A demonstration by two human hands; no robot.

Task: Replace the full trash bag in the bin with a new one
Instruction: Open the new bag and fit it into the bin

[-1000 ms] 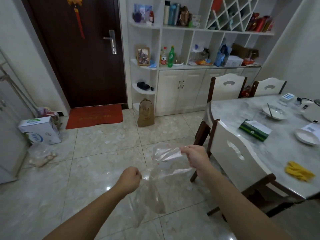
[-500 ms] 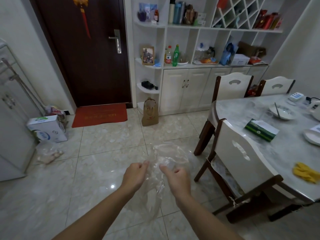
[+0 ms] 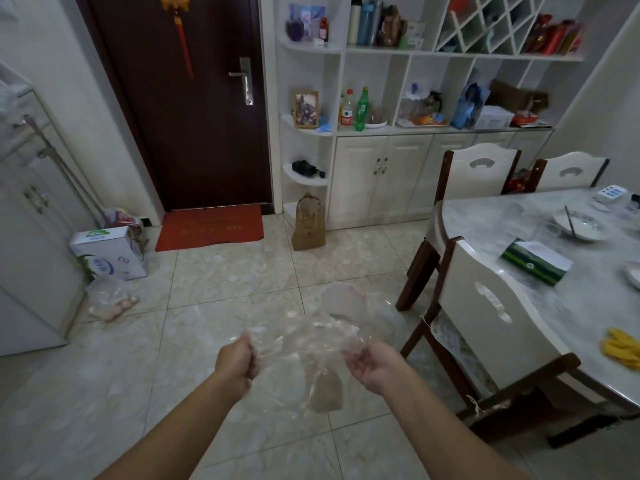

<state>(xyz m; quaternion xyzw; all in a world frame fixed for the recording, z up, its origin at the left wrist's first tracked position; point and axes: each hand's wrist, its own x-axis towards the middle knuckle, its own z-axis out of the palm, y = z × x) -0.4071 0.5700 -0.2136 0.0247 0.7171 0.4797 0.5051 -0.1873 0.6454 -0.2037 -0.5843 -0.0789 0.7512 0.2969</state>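
Hands (image 3: 236, 362) have parted, stretching blurry clear bag (image 3: 311, 344).

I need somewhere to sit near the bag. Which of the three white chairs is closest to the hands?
The chair just beside the right hand, its back turned to the camera at the table's near edge. The other two stand farther off, facing the camera beside the cabinet.

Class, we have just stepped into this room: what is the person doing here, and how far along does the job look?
A person stands on the tiled floor beside a marble-topped dining table, holding a thin, clear plastic bag in both bare hands. The left hand and the right hand each grip an edge, spreading the bag open in mid-air. No bin is in view, so the new bag is not yet fitted.
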